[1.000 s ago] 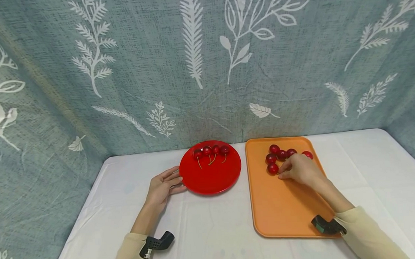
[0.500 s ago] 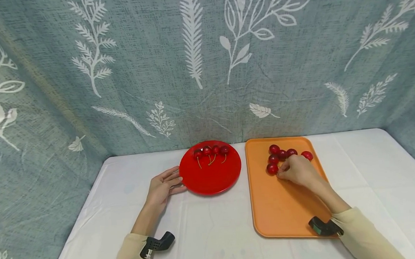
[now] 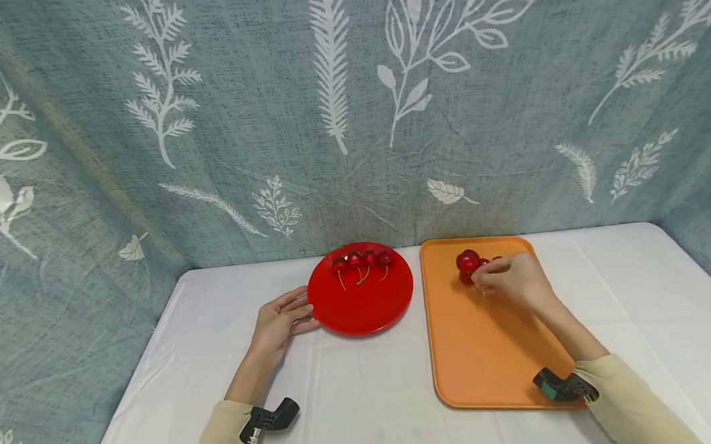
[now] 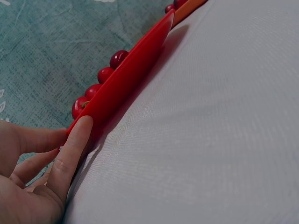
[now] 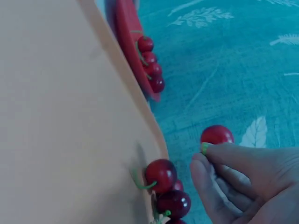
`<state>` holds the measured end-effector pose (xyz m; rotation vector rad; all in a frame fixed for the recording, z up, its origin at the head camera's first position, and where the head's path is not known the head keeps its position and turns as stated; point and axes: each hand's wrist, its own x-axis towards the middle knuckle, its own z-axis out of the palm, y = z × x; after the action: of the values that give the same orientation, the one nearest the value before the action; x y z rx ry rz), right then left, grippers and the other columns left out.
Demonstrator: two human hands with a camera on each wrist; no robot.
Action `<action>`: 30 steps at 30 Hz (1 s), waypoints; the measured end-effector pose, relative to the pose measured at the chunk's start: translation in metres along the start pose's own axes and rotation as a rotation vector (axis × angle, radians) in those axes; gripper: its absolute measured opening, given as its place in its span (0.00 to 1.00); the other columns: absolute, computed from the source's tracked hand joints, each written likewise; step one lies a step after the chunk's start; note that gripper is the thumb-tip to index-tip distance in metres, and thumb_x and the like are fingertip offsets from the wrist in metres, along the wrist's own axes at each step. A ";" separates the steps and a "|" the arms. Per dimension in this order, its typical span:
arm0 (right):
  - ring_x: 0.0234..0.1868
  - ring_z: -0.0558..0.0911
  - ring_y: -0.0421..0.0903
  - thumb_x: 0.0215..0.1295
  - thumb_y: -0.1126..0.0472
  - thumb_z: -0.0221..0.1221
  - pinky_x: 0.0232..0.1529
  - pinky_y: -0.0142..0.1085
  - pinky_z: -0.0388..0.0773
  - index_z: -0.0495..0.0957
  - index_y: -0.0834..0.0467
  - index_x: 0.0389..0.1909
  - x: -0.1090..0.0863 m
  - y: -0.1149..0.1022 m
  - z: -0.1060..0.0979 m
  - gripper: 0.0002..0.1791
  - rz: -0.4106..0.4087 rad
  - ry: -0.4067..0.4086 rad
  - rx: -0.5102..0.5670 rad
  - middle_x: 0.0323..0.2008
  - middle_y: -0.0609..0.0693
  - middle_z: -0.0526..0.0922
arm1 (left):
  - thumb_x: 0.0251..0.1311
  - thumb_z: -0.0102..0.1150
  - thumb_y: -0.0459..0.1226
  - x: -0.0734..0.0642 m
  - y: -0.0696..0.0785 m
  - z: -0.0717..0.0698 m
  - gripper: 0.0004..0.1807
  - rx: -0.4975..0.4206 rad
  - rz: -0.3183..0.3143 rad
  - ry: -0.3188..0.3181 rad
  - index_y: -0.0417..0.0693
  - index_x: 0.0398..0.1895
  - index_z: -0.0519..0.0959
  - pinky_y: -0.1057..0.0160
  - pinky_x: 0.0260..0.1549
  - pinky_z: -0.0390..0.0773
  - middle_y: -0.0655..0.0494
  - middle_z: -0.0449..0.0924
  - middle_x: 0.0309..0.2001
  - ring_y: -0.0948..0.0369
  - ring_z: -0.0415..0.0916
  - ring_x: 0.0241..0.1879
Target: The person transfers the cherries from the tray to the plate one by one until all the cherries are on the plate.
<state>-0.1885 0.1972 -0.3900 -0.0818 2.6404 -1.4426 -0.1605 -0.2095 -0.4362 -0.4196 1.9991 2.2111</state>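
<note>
My right hand (image 3: 512, 281) pinches a red cherry (image 5: 217, 134) by its green stem, thumb against finger. The cherry hangs above the orange tray (image 3: 477, 356), in front of several other cherries (image 5: 161, 175) at its far end. The hand hides part of that group in the head view. My left hand (image 3: 276, 320) lies at the left edge of the red plate (image 3: 360, 309), its fingers fairly straight. In the left wrist view the thumb rests on the plate's outer side. Several stemmed cherries (image 3: 355, 259) stand in a row along the plate's far side.
Plate and tray stand side by side, with a narrow gap, on a white tablecloth (image 3: 364, 396). Behind them hangs a grey-green curtain (image 3: 365, 181) with white leaf prints, close to the table's far edge. The tray has a low raised rim.
My right hand has lifted the nearest cherry up off the tray by its stem, moving slightly away from me. My left hand and the plate stay where they were.
</note>
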 end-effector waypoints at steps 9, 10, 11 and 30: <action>0.30 0.87 0.39 0.62 0.62 0.67 0.42 0.41 0.86 0.79 0.75 0.49 0.003 -0.009 0.004 0.21 0.106 -0.006 0.280 0.36 0.56 0.88 | 0.65 0.52 0.23 0.000 0.000 0.000 0.26 0.008 0.006 0.002 0.33 0.68 0.66 0.60 0.37 0.86 0.37 0.75 0.59 0.62 0.84 0.36; 0.30 0.87 0.39 0.62 0.63 0.66 0.43 0.41 0.85 0.79 0.76 0.50 0.004 -0.010 0.006 0.21 0.111 -0.017 0.314 0.36 0.56 0.88 | 0.65 0.52 0.23 0.000 0.000 0.000 0.26 0.009 0.006 0.004 0.33 0.68 0.66 0.60 0.37 0.86 0.36 0.74 0.60 0.62 0.84 0.36; 0.30 0.87 0.39 0.63 0.64 0.65 0.43 0.41 0.85 0.77 0.77 0.50 0.005 -0.011 0.008 0.22 0.112 -0.031 0.349 0.36 0.56 0.87 | 0.65 0.52 0.23 0.000 0.000 0.000 0.26 0.009 0.006 0.005 0.33 0.68 0.66 0.60 0.37 0.86 0.36 0.74 0.60 0.61 0.84 0.36; 0.36 0.88 0.43 0.63 0.71 0.62 0.51 0.47 0.79 0.75 0.78 0.54 0.029 -0.037 0.063 0.20 0.097 -0.090 0.606 0.39 0.54 0.86 | 0.65 0.52 0.23 0.001 -0.001 -0.001 0.26 0.011 0.014 -0.010 0.33 0.68 0.66 0.60 0.38 0.86 0.36 0.74 0.60 0.61 0.85 0.37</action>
<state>-0.2086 0.1221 -0.3951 0.0418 2.0007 -2.0658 -0.1609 -0.2100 -0.4378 -0.3936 2.0144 2.2051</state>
